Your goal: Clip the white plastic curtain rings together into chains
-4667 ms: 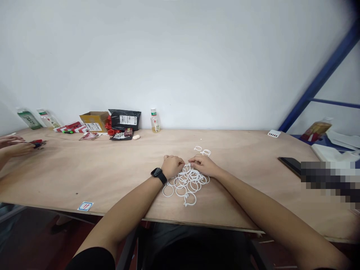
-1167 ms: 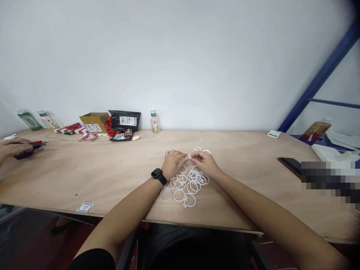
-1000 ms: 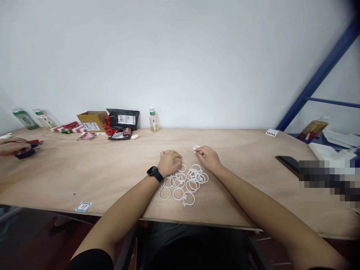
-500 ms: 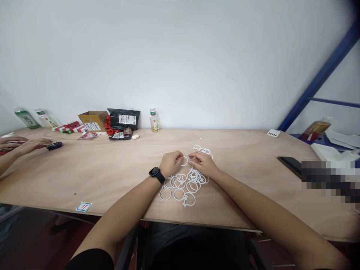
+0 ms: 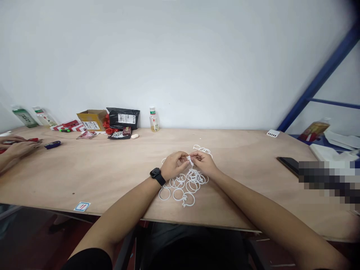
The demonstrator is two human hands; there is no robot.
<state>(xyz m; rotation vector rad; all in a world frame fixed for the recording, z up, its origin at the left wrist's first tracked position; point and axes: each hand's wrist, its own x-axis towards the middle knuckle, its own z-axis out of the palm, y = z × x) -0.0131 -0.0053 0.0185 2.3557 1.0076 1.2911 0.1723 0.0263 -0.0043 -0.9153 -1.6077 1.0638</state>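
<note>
At the far left edge: a co-worker's hands [image 5: 17, 148], beside a red item too small to identify. Behind them, two leaning plastic bottles [image 5: 44, 117], wording illegible. Nearby, one dark blue object [image 5: 53, 144] on the wooden table [image 5: 112, 165]. Near edge: one blue-bordered card [image 5: 82, 206], marked "11" in red. Against the wall: one cardboard box [image 5: 97, 118] and one black plastic mailer [image 5: 114, 119], each bearing a white printed label too small to read. One upright drink bottle [image 5: 153, 120], green on the cap, brand not legible.

Centre: left hand [image 5: 172, 165], black smartwatch [image 5: 155, 173] at the wrist, thumb and fingers pinching a white clip ring [image 5: 190, 161]; below, a loose pile of like white rings [image 5: 194, 175]; right hand [image 5: 204, 162] pinching the same piece opposite. Apparently plastic: judged light, smooth, fairly stiff, the clip its most fragile part; best held by fingertips at the clip's base. Beyond the right hand, a smaller cluster of rings [image 5: 206, 150].

Right: one white multi-port charger [image 5: 272, 133], no visible lettering; one black smartphone [image 5: 289, 164], partly hidden by pixelation.
</note>
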